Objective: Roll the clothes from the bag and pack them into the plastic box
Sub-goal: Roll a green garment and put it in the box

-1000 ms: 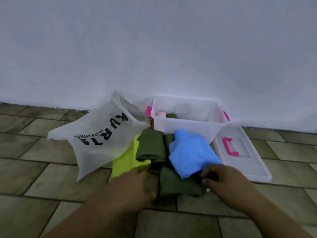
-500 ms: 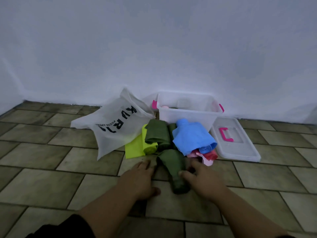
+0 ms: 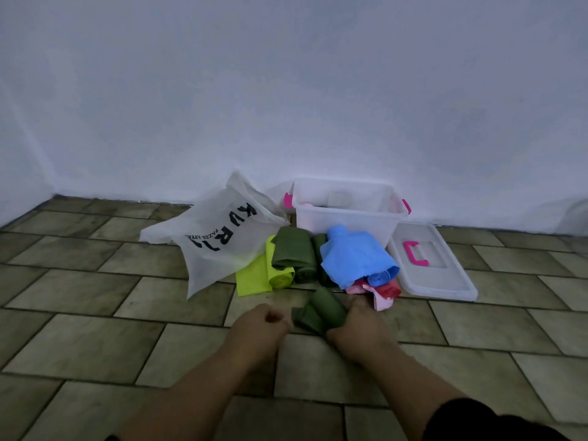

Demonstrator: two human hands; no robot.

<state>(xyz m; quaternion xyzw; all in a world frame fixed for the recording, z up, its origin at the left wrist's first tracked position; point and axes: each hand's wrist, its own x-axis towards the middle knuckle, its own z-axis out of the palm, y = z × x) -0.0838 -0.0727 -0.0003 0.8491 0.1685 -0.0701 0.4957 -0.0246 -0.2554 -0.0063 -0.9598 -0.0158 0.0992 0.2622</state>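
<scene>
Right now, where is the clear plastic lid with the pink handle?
Head view: the lid lies flat on the tiled floor at right, beside the clear plastic box and blue garment.

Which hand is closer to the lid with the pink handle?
Right. The right hand, gripping the green roll, is left of the lid; the left hand is farther left, beyond the roll.

Translucent plastic box (image 3: 343, 218), matt cloth rolls (image 3: 291, 253), stone-like floor tiles (image 3: 95, 338).
</scene>
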